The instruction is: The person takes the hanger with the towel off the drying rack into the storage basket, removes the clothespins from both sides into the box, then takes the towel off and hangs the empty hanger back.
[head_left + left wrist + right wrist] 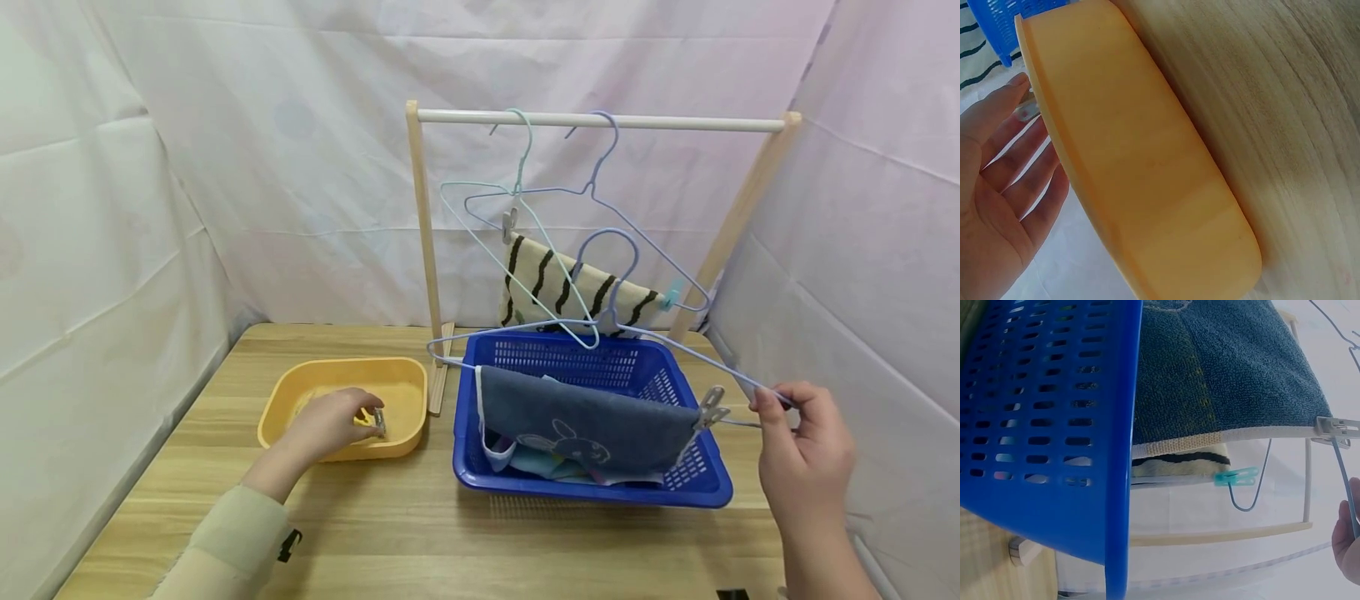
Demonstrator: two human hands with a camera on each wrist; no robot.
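Observation:
Over the yellow tray [341, 372], my left hand [333, 425] pinches a small greyish clothespin [379, 421] between thumb and fingers. My right hand [810, 442] grips the right end of a blue-purple hanger [675, 343], held in front of the rack. A dark blue towel [585, 408] with a rabbit design hangs folded over this hanger's lower bar, above the blue basket [592, 493]. One grey clothespin [711, 407] clamps the towel's right corner; no clip shows at its left corner. In the right wrist view only fingertips [1341, 534] appear, at the hanger's end.
Behind the basket stands a rack with a white rail [697, 124] and wooden posts. On it hang a mint hanger [529, 137] and another blue-purple hanger [611, 137] with a striped towel [540, 275] clipped on. Several cloths [551, 462] lie in the basket.

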